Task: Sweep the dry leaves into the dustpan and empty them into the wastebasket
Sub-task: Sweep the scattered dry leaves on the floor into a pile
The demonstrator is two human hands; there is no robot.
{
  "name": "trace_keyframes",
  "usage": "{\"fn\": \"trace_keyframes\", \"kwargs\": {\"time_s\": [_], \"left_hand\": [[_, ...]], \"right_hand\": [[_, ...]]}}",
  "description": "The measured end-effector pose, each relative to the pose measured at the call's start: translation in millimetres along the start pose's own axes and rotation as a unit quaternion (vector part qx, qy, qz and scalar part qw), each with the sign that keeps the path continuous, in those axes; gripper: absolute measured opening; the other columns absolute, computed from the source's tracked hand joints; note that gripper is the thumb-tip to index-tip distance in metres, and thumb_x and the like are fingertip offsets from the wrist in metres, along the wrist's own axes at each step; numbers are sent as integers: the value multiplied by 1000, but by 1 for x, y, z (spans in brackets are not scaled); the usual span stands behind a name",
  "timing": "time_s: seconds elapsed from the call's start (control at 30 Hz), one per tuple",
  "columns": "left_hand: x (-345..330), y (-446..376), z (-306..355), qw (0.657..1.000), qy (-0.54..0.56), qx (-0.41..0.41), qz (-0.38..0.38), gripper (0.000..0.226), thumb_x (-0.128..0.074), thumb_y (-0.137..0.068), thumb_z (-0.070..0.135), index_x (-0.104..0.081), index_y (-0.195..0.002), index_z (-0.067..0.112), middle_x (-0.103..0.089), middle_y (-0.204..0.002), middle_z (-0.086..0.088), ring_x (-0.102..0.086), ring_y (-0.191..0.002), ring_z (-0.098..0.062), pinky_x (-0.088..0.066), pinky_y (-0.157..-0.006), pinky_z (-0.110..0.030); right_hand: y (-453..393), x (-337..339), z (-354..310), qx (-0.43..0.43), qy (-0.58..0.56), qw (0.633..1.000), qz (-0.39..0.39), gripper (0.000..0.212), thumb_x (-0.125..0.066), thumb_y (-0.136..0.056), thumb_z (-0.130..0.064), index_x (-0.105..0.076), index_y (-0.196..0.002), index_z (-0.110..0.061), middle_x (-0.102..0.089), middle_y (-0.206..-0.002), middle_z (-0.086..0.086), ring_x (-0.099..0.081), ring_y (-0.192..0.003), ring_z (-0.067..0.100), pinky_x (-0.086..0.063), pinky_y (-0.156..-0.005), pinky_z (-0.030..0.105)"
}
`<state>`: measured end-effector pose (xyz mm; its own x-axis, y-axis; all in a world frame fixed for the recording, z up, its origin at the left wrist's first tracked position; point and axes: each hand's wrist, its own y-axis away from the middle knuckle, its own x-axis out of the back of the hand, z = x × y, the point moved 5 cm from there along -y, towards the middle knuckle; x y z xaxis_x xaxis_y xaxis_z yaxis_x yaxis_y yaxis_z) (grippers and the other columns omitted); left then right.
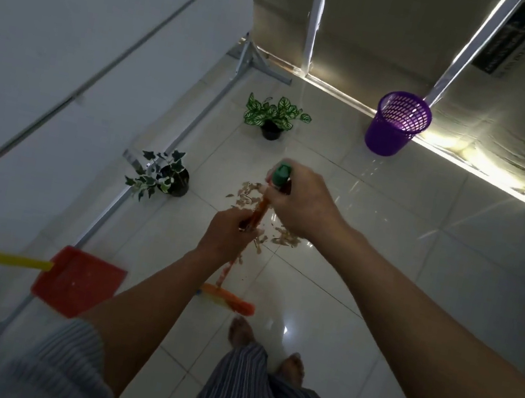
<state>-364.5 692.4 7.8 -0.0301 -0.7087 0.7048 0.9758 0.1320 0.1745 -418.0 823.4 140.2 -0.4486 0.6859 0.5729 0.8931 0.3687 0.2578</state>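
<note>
Head view: both hands, left hand (pixel 229 233) and right hand (pixel 302 200), grip the broom (pixel 226 298); a hard stroke could scatter dry leaves (pixel 282 237) past the dustpan (pixel 77 282) at 8 o'clock

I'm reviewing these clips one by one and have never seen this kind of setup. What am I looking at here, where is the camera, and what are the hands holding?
There is no machine here: a person wears one wide-angle camera on the head, looking forward and down, so you see their own arms, striped clothing and bare feet. Both hands grip a broom handle: the right hand near its green top, the left hand lower down. The orange broom head rests on the tiled floor near the feet. Dry leaves lie scattered on the floor beneath the hands. A red dustpan with a yellow and red handle lies to the left, untouched. A purple wastebasket stands farther off by the lit wall, and two potted plants stand on the floor.
</note>
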Motion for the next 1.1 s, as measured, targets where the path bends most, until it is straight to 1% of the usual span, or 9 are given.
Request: {"fn": "trace_keyframes", "kwargs": {"time_s": [0.1, 0.23, 0.53, 0.67, 0.73, 0.8, 0.87, 0.93, 1.1], "left_hand": [[-8, -16, -19, 1000, 20, 22, 2, 8, -69, -84, 22, -66, -77, 22, -63, -70, 6, -60, -67, -11, -46, -63, -26], [-12, -48, -27, 999, 34, 25, -11, 12, -66, -86, 21, -62, -75, 23, -55, -63, 15, -52, -60, 0, -36, -56, -17], [36, -100, 0, 995, 62, -73, -4, 3, -66, -85, 16, -64, -84, 16, -62, -79, 2, -58, -74, -15, -39, -63, -17], [65, -101, 6, 992, 56, -106, 32, 31, -66, -85, 14, -48, -72, 36, -59, -72, 7, -58, -69, -11, -43, -64, -19], [70, -98, 2, 994, 39, -96, 24, 38, -65, -83, 14, -43, -66, 39, -56, -69, 9, -58, -67, -13, -50, -66, -30], [66, -94, -8, 997, 20, -73, -4, 29, -64, -82, 15, -51, -68, 36, -62, -74, 2, -62, -72, -18, -53, -71, -38], [56, -86, -23, 998, 25, -41, -32, 8, -64, -82, 17, -64, -80, 25, -66, -81, -1, -64, -77, -18, -54, -75, -38], [40, -75, -36, 999, 29, -14, -42, 8, -65, -83, 20, -69, -90, 20, -68, -84, 2, -65, -78, -15, -55, -76, -36], [-3, -55, -51, 995, 76, 57, -3, 5, -68, -83, 17, -71, -86, 15, -66, -77, 2, -62, -73, -16, -52, -71, -33]], "right_hand": [[-15, -19, 6, -1, 13, 1000, 12, 9, -67, -94, -21, -61, -100, -21, -67, -94, 2, -66, -89, 23, -58, -82, 47], [-32, -26, 5, 3, 31, 998, 50, 11, -67, -94, -21, -61, -103, -20, -70, -92, 4, -67, -86, 24, -58, -80, 45], [-73, 3, -44, 56, 92, 989, 100, 33, -65, -95, -33, -58, -122, -16, -68, -98, 8, -66, -89, 26, -59, -80, 44], [-84, 8, -69, 92, 97, 985, 108, 21, -64, -95, -31, -60, -110, -16, -65, -91, 5, -63, -85, 24, -56, -75, 39], [-90, 6, -69, 83, 86, 988, 101, 20, -64, -94, -32, -60, -108, -18, -65, -93, 5, -63, -86, 23, -58, -77, 42], [-94, 1, -62, 64, 68, 992, 88, 20, -66, -93, -33, -60, -107, -20, -65, -96, 4, -64, -87, 22, -59, -80, 43], [-93, -8, -50, 43, 52, 995, 67, 17, -67, -93, -30, -61, -105, -20, -65, -96, 3, -65, -87, 20, -60, -81, 42], [-90, -20, -33, 20, 39, 998, 35, 13, -69, -93, -28, -61, -101, -20, -65, -92, 0, -65, -84, 16, -60, -80, 40], [-81, -39, 3, 7, 56, 998, -7, 10, -69, -94, -26, -62, -99, -21, -65, -86, -4, -64, -79, 16, -59, -78, 43]]}}
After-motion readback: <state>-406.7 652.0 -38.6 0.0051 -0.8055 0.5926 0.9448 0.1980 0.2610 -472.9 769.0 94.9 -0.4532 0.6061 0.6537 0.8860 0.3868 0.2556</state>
